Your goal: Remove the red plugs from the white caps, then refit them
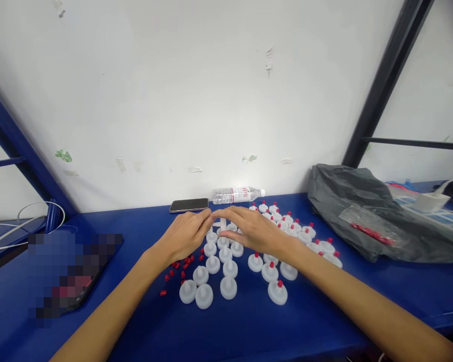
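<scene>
In the head view my left hand [187, 232] is closed, its fingers curled down and their tips hidden; what they hold, if anything, cannot be made out. My right hand [253, 229] meets it at the fingertips, thumb and forefinger around a white nozzle cap [222, 223] that is partly covered. Beneath and in front of both hands stand several white nozzle caps [230, 269] with bare tips. Small red tip covers [183, 274] lie loose beside my left wrist. Under and beyond my right forearm are several white caps with red tips [277, 292].
A phone [189, 205] and a clear plastic bottle [237, 194] lie along the wall. On the right, a grey plastic bag [347, 206] carries a clear bag of red pieces [373, 234]. A dark, pixelated object [79, 281] is at left on the blue table [226, 332].
</scene>
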Demonstrator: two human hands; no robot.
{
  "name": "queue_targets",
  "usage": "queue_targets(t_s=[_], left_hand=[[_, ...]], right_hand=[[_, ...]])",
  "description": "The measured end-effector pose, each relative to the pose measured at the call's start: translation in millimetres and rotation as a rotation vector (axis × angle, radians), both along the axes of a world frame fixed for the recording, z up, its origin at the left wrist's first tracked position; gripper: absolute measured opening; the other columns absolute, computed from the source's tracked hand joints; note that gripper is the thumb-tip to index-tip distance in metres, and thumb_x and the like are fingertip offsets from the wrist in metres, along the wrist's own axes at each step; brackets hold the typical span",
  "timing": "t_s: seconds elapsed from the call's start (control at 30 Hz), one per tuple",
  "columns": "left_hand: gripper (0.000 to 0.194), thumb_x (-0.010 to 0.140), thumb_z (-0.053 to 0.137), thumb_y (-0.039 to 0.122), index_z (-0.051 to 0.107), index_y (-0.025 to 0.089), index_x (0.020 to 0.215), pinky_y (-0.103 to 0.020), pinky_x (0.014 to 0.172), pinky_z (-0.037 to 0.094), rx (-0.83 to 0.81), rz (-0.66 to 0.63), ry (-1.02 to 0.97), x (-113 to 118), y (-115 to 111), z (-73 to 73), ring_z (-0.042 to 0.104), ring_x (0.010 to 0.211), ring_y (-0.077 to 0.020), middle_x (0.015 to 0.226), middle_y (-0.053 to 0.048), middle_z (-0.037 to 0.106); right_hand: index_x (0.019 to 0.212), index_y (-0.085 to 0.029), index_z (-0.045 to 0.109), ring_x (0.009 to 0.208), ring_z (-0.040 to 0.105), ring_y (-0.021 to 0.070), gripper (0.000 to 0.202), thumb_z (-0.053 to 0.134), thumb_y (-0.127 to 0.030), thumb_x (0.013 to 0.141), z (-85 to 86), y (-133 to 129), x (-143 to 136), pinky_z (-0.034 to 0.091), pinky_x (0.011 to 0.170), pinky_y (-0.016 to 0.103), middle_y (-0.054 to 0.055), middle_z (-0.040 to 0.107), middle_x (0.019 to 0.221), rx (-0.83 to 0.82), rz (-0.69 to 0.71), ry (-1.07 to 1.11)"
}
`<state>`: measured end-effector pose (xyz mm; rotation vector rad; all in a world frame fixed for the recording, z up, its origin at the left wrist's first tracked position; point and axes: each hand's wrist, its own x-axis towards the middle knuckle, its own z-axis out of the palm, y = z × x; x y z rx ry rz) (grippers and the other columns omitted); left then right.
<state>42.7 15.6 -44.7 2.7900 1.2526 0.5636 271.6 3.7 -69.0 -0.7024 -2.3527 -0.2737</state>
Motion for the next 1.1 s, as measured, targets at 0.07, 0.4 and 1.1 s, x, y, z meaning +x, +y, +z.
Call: queue_targets(t_s=[0.07, 0.4, 1.1], left_hand=[[0.037, 0.109, 0.030, 0.036, 0.063, 0.023, 0.098, -0.030, 0.062, 0.037, -0.001, 0.003, 0.015, 1.8, -1.0, 0.7, 0.064, 0.067, -0.0180, 0.076, 0.001, 0.070], [0.035, 0.107, 0.047, 0.044, 0.066, 0.017, 0.100, -0.036, 0.076, 0.054, 0.124, 0.508, 0.158, -25.6, 23.4, 15.2, 0.066, 0.076, -0.0176, 0.083, -0.001, 0.068], [0.039, 0.101, 0.060, 0.046, 0.063, 0.017, 0.128, -0.047, 0.092, 0.058, -0.136, 0.552, 0.394, -40.8, 34.4, 1.6, 0.069, 0.103, -0.0235, 0.119, -0.009, 0.070]], right_hand=[[0.137, -0.024, 0.052, 0.103, 0.072, 0.0221, 0.038, 0.063, -0.031, 0.102, -0.1, 0.0, -0.5, 0.060, 0.085, 0.037, 0.008, 0.072, 0.118, 0.007, 0.002, -0.001], [0.125, -0.020, 0.063, 0.105, 0.071, 0.0215, 0.024, 0.050, -0.026, 0.107, 12.2, 7.9, 10.1, 0.041, 0.113, 0.047, 0.008, 0.077, 0.116, 0.086, -0.220, 0.092], [0.129, -0.018, 0.063, 0.108, 0.068, 0.0236, 0.035, 0.065, -0.038, 0.100, 3.5, 34.4, 42.7, 0.059, 0.092, 0.046, 0.010, 0.066, 0.128, -0.354, -0.907, -0.376]])
